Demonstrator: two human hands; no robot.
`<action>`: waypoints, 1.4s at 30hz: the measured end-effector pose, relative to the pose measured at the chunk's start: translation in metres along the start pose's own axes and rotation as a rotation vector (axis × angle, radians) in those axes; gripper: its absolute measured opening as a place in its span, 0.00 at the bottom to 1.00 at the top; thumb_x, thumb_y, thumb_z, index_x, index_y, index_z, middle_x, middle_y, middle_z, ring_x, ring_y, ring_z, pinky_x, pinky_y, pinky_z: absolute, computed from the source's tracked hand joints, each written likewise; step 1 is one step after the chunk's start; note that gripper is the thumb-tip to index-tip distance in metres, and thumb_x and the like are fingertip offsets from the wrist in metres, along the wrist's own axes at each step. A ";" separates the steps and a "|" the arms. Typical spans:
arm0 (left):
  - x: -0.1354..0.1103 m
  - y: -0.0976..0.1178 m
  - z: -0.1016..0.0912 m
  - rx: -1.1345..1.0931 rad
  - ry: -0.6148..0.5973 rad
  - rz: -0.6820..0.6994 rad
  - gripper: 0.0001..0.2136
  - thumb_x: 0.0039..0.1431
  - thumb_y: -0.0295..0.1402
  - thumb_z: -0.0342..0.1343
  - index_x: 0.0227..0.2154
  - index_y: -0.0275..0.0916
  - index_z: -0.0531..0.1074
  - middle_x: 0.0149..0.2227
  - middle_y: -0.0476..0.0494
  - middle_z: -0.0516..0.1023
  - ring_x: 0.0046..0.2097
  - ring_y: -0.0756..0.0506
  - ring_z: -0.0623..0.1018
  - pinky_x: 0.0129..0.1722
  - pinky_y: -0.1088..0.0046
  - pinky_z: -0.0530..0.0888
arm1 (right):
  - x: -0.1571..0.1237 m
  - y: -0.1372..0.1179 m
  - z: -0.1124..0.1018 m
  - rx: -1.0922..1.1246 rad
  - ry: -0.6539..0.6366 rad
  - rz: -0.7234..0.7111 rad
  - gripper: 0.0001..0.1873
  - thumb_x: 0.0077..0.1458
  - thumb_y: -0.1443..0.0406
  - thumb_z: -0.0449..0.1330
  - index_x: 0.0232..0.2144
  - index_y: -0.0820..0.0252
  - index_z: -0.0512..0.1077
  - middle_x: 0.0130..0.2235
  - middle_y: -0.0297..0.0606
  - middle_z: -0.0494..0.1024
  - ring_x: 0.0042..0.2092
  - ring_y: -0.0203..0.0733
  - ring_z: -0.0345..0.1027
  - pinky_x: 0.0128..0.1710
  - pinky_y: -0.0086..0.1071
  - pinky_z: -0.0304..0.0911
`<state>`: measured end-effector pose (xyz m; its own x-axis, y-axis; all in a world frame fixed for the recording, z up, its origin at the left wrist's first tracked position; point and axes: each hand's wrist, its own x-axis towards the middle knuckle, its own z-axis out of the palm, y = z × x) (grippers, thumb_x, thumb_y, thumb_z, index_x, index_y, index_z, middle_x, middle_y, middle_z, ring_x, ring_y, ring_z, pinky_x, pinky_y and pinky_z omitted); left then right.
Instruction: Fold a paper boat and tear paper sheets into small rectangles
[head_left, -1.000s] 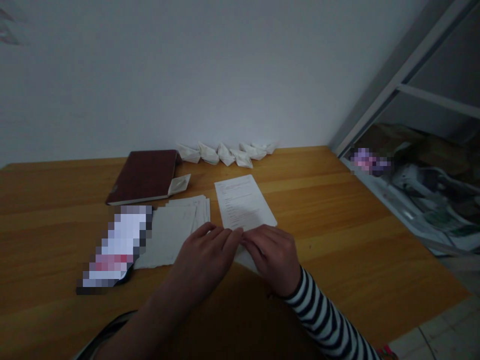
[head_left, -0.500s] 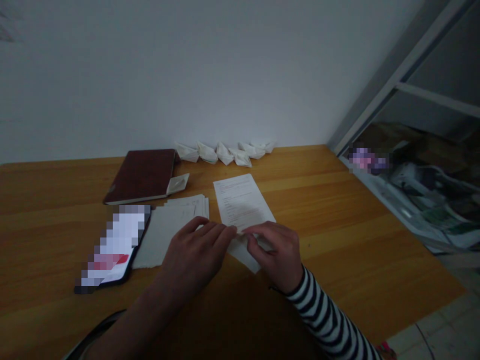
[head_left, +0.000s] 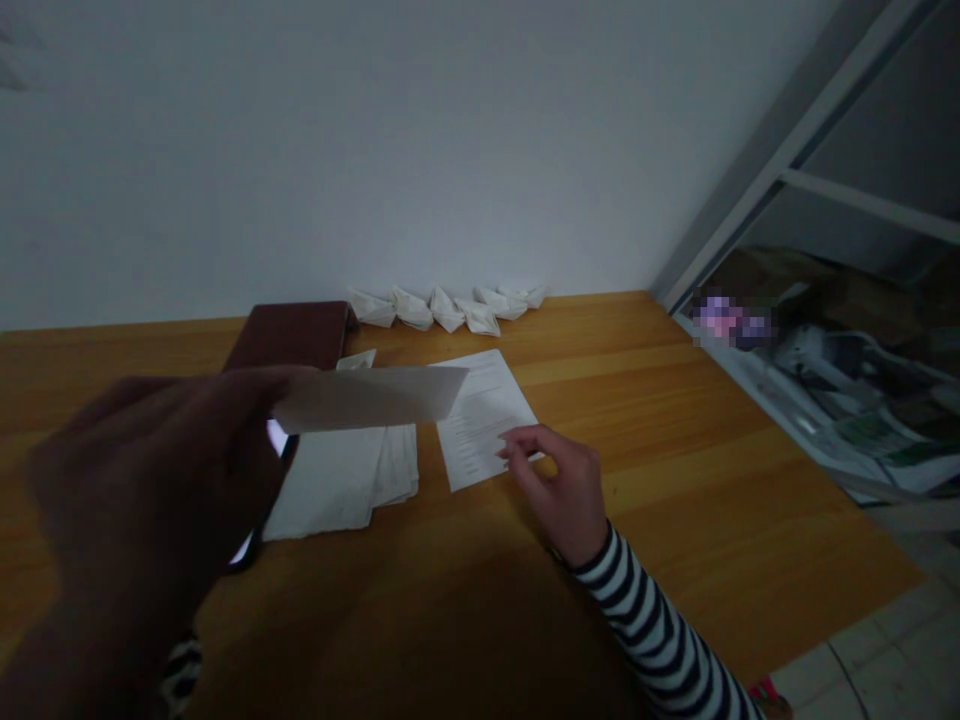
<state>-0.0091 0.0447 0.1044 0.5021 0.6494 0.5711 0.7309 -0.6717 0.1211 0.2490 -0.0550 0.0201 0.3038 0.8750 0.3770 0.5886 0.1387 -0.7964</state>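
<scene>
Holding: my left hand [head_left: 146, 470] is raised close to my face, blurred, and pinches a strip of white paper [head_left: 367, 398] at one end, with the rest sticking out sideways.

Paper position: the strip hangs in the air above the counter, over the near edge of a dark red notebook and the top of a printed sheet [head_left: 484, 420], touching neither as far as I can tell.

Right hand: my right hand [head_left: 562, 490] is relaxed and half-curled, gripping nothing, with its fingertips [head_left: 514, 445] at the right edge of the printed sheet. A black-and-white striped sleeve [head_left: 660, 630] covers the forearm.

Nearby paper: a stack of white paper sheets [head_left: 337, 490] lies left of the printed sheet, just beside it.

Left of that: a dark-edged flat device [head_left: 276, 437] is mostly hidden behind my left hand.

Farther back: the dark red notebook [head_left: 292, 335] lies flat on the wooden counter [head_left: 615, 440], with a small paper boat [head_left: 356, 360] just beside it.

Along the wall: six white paper boats [head_left: 446, 310] sit in a row, touching or nearly touching, against the white wall [head_left: 300, 150].

Right side: a pale metal shelf frame [head_left: 787, 170] stands beyond the counter, above a jumble of blurred items [head_left: 825, 380].
</scene>
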 end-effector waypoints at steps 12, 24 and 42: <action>-0.030 0.105 0.073 -0.077 -0.251 0.572 0.09 0.61 0.20 0.48 0.34 0.36 0.72 0.31 0.46 0.79 0.33 0.45 0.77 0.43 0.62 0.71 | -0.010 0.004 0.018 0.089 -0.151 0.167 0.15 0.63 0.59 0.53 0.26 0.59 0.70 0.21 0.30 0.69 0.24 0.34 0.65 0.25 0.26 0.58; -0.007 0.065 0.058 -0.036 -0.262 0.457 0.12 0.61 0.19 0.48 0.34 0.39 0.74 0.36 0.43 0.81 0.38 0.41 0.80 0.50 0.51 0.68 | -0.009 -0.007 0.008 -0.254 -0.266 -0.215 0.11 0.63 0.65 0.52 0.39 0.56 0.76 0.34 0.36 0.82 0.35 0.40 0.75 0.36 0.30 0.62; -0.021 0.025 0.036 -0.634 0.001 -0.602 0.12 0.59 0.41 0.56 0.35 0.37 0.77 0.30 0.46 0.81 0.31 0.47 0.79 0.30 0.73 0.73 | -0.010 0.005 0.021 0.539 -0.206 0.188 0.17 0.62 0.57 0.54 0.51 0.57 0.68 0.41 0.42 0.81 0.41 0.42 0.77 0.37 0.34 0.71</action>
<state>0.0152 0.0274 0.0666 0.1132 0.9574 0.2657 0.4770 -0.2869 0.8308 0.2326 -0.0536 0.0022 0.1831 0.9716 0.1498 0.0599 0.1411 -0.9882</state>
